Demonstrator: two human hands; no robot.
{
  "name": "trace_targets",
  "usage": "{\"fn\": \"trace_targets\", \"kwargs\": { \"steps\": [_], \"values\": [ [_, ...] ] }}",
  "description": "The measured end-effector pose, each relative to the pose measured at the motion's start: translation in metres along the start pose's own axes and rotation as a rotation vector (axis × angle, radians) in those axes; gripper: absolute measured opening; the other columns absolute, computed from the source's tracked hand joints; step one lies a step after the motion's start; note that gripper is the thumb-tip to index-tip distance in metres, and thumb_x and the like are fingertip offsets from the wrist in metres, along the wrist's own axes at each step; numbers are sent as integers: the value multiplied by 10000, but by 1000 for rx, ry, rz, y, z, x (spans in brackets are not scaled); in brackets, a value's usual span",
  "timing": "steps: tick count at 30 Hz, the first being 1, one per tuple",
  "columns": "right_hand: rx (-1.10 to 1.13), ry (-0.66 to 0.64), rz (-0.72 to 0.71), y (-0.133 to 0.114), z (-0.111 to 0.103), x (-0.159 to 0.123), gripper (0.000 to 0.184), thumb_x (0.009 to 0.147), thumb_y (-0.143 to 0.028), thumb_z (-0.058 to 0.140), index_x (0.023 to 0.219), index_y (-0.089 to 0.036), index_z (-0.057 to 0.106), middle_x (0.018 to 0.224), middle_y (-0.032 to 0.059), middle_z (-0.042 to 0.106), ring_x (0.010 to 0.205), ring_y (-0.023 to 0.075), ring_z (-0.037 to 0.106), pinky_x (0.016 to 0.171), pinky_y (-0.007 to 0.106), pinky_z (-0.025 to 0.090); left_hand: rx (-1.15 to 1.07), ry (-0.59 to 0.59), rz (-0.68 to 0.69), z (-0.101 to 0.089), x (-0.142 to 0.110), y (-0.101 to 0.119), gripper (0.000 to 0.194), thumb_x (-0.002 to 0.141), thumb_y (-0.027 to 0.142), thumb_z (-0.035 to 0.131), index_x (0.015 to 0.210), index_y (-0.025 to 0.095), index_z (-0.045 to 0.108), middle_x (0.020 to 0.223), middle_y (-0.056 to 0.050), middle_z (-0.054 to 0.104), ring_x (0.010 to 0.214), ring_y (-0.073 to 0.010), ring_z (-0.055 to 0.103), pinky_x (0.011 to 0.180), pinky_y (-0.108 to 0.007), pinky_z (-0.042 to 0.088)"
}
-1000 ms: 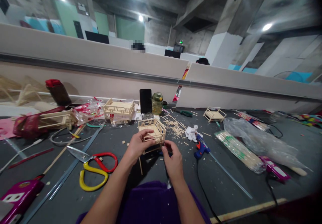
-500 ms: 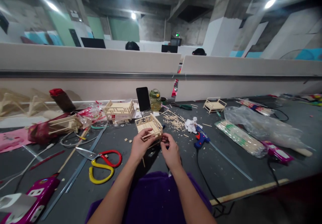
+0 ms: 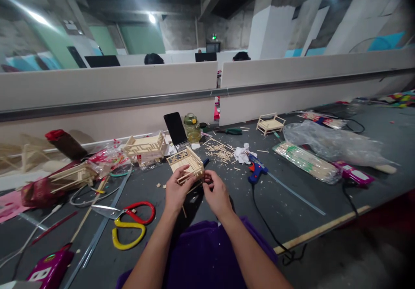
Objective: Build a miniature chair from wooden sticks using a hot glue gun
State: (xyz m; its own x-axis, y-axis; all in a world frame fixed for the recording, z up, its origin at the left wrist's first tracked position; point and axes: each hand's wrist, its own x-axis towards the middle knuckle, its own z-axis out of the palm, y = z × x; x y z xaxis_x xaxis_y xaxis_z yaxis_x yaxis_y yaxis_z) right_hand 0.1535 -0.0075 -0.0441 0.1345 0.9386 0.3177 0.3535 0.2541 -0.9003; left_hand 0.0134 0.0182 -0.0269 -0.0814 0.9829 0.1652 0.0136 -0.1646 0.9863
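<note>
A small bed-like frame of thin wooden sticks (image 3: pixel 185 164), with a slatted floor and patterned railings, is tilted above the table in front of me. My left hand (image 3: pixel 177 191) grips its near side, thumb over the railing. At the near right corner, my right hand (image 3: pixel 218 194) has its fingers curled and pinched close against the frame. What lies between those fingertips is too small to make out. A loose pile of short stick pieces (image 3: pixel 220 151) lies just beyond, and a blue glue gun (image 3: pixel 257 171) rests to the right.
Scissors with red and yellow handles (image 3: pixel 129 230) lie at left. Similar stick models (image 3: pixel 147 146) stand behind, another small one (image 3: pixel 270 124) at back right. A phone (image 3: pixel 176 129) leans near a green jar (image 3: pixel 192 129). Bagged sticks (image 3: pixel 306 161) and a power strip (image 3: pixel 353 173) lie right.
The camera view has turned slightly to the right and tilted. Both hands keep nearly the same hold around the stick frame.
</note>
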Motion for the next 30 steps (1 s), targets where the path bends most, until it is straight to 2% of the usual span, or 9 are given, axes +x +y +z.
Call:
{"fn": "trace_targets", "kwargs": {
  "steps": [5,10,15,17,20,24,30],
  "values": [
    [0,28,-15,1,-1,-1,385,792,-124,498,1161,-194,586,1056,87,678,958,208,648,798,338,546,19,8,6,1,0,2,538,637,362,793,1108,174,615,885,-33,684,888,-214,694,843,-356,542],
    [45,210,33,3,-17,-5,346,843,-189,471,1168,-185,589,1080,104,680,950,191,656,759,298,547,43,13,14,3,0,3,509,655,363,783,1102,182,620,883,-32,689,888,-209,694,834,-344,540],
    [-28,360,134,11,-59,-12,329,870,-271,456,1153,-175,595,1067,112,682,916,200,656,780,319,530,33,31,5,5,-1,2,497,648,380,788,1072,174,630,909,-48,701,898,-214,694,845,-351,536],
    [-156,377,153,16,-79,-14,335,873,-279,440,1148,-175,600,1067,113,677,918,208,649,784,324,515,24,30,7,5,0,2,499,642,379,793,1066,171,632,905,-47,699,892,-214,694,850,-355,535],
    [-464,400,187,24,-108,-15,297,873,-281,446,1093,-180,619,1007,101,669,852,216,636,772,336,482,31,28,11,5,0,2,503,649,384,790,1076,169,633,904,-48,698,873,-209,695,857,-362,535],
    [-765,363,289,33,-132,-9,245,898,-306,480,1041,-183,635,951,98,663,850,228,631,749,327,452,50,30,18,5,0,2,498,658,406,780,1070,166,636,924,-62,706,884,-220,697,860,-375,537],
    [-889,195,460,38,-137,8,333,932,-416,473,1074,-163,635,1012,156,664,960,270,652,752,339,463,63,19,13,3,0,3,497,672,425,765,1074,169,628,934,-81,724,913,-239,700,876,-394,534]
  ]
}}
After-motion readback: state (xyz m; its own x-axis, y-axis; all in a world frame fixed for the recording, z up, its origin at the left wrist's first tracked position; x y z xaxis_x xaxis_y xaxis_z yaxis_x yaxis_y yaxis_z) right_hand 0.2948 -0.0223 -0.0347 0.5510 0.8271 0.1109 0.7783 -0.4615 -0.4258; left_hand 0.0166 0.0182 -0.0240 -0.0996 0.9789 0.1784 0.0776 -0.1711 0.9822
